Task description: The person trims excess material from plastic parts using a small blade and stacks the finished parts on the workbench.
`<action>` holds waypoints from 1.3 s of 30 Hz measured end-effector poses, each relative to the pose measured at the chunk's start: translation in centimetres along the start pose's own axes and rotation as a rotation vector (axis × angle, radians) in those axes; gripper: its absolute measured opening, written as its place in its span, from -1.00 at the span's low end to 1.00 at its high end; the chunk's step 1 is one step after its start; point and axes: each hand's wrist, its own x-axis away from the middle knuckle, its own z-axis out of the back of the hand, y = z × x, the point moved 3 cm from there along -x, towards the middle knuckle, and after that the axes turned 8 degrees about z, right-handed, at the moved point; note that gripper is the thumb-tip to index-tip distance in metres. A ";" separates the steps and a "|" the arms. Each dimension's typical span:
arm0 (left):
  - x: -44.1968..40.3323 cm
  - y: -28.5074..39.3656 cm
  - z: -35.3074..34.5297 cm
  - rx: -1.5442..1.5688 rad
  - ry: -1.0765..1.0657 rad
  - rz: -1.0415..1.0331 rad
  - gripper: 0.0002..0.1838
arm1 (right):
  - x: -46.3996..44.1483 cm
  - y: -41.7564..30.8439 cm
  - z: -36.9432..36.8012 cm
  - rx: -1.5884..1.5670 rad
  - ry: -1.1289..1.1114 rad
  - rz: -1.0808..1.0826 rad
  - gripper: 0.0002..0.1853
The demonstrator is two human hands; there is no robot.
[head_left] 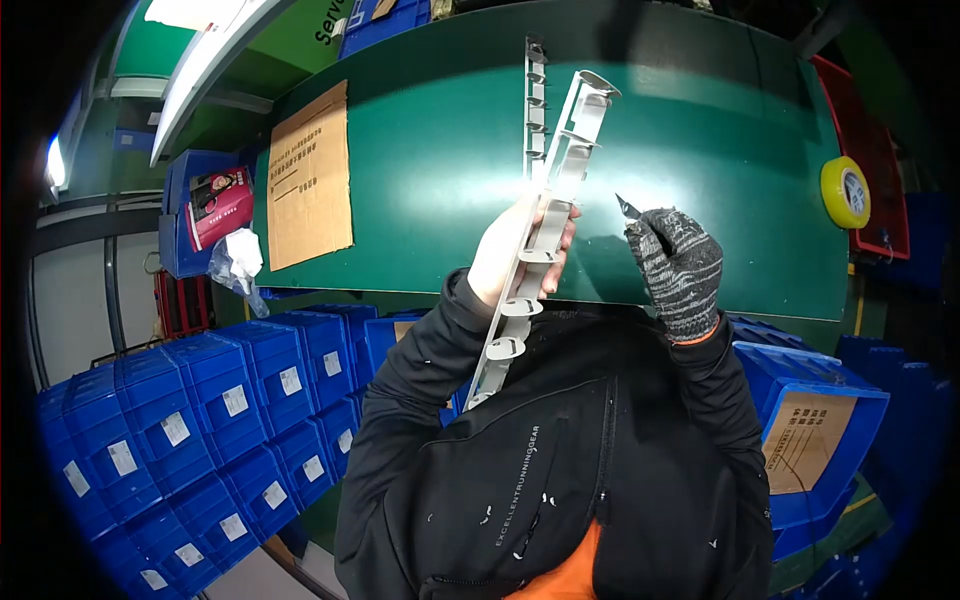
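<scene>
My bare left hand (497, 252) is closed around a long white plastic strip (572, 165) with several rounded tabs along it. The strip slants from above the table down towards my chest. A second, similar strip (536, 105) lies beyond it on the table, partly hidden behind the held one. In a grey knitted glove, my right hand (682, 268) is closed on a small knife with a dark pointed blade (626, 207). Its handle is hidden in my fist. The blade points up and left, apart from the strip.
A flat piece of cardboard (310, 180) lies on the left of the green table (430, 150). Yellow tape (845, 192) sits by a red crate (890, 190) at the right edge. Blue bins (250, 375) are stacked at lower left, and another blue bin (850, 385) stands at right.
</scene>
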 end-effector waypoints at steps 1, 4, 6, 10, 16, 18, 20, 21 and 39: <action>-0.1 0.0 0.1 0.006 -0.012 -0.008 -0.51 | 0.0 0.0 0.1 -0.038 -0.007 -0.007 -0.88; -0.1 -0.1 0.4 0.072 -0.047 0.004 -0.50 | 0.5 -0.1 -0.7 -0.067 -0.057 0.016 -0.87; 0.0 0.0 0.2 0.031 -0.014 -0.004 -0.50 | 0.6 -0.7 -1.3 -0.047 -0.110 0.032 -0.86; 0.4 0.2 -0.3 -0.048 0.080 -0.018 -0.49 | 0.7 -1.5 -2.3 0.015 -0.171 0.132 -0.84; 0.3 0.0 -0.1 -0.039 0.049 -0.032 -0.52 | 0.6 -1.1 -1.5 0.097 -0.107 0.100 -0.83; 0.3 0.1 -0.2 -0.036 0.035 -0.029 -0.53 | 0.7 -1.5 -1.5 0.077 -0.114 0.097 -0.83; 0.3 0.1 -0.4 -0.034 0.020 -0.028 -0.53 | 0.7 -1.8 -1.4 0.017 -0.125 0.072 -0.83; 0.4 0.2 -0.5 -0.031 0.052 -0.025 -0.54 | 0.7 -1.6 -1.4 0.019 -0.124 0.077 -0.83; -0.7 0.6 -0.1 -0.670 0.266 -0.324 -0.80 | -1.2 0.6 -0.6 0.074 -0.119 0.078 -0.82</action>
